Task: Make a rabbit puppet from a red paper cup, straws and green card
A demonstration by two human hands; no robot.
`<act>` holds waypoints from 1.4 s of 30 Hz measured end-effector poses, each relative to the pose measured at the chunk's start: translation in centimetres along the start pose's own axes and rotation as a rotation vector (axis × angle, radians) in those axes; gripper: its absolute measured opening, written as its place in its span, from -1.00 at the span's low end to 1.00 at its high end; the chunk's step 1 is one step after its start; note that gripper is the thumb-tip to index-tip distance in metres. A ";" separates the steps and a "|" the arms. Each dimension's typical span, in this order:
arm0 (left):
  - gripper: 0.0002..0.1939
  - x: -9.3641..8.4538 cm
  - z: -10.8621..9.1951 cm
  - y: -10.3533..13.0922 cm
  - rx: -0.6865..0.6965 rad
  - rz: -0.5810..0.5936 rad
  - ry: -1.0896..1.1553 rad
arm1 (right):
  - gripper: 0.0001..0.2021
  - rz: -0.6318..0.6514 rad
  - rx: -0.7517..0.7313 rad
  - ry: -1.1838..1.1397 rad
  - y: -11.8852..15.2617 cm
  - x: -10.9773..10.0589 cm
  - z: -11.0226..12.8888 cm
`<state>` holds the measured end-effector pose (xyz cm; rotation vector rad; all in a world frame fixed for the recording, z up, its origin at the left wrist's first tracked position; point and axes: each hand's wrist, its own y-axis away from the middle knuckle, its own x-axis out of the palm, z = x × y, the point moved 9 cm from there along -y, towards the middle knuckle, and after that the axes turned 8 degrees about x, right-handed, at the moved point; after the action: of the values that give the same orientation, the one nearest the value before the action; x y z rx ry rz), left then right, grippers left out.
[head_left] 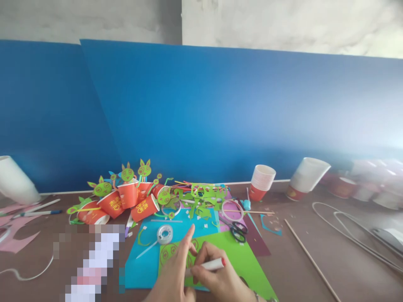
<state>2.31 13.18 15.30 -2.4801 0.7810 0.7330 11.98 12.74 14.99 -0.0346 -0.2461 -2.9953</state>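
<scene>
On a bright green sheet (239, 256) lie both hands, close together. My right hand (217, 272) grips a white marker (213, 264) with a red end; its other end is hidden by the fingers. My left hand (178, 268) rests beside it on the sheet, index finger stretched forward and thumb apart. Red-brown drawn faces (168, 252) show on the green sheet around the fingers. Under that sheet is a blue sheet (141, 268), with a tape roll (165, 234) on it. Black-handled scissors (238, 231) lie beyond the right hand.
Red paper cups with green animal faces (127, 195) stand and lie at the back left. Green paper scraps (201, 201) are piled behind the sheets. Stacked cups (262, 180) stand at the back right. A wooden stick (311, 260) and a white cable (355, 241) lie rightward.
</scene>
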 end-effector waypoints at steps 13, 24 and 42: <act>-0.69 -5.1 1.9 -5.0 -0.046 0.030 -0.580 | -0.81 -0.351 -0.063 0.712 -2.7 -11.9 2.6; -0.66 -3.1 3.5 -6.7 -0.063 0.106 -0.580 | -0.61 -0.363 0.221 1.417 -3.4 -14.0 0.3; -0.79 -1.3 4.9 -5.6 -0.288 0.169 -0.112 | -0.67 -0.362 0.177 1.340 -1.4 -17.0 3.6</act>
<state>3.17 20.54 13.66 -2.6174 0.9059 1.1045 28.64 16.91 17.73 2.0412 -0.3394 -2.5278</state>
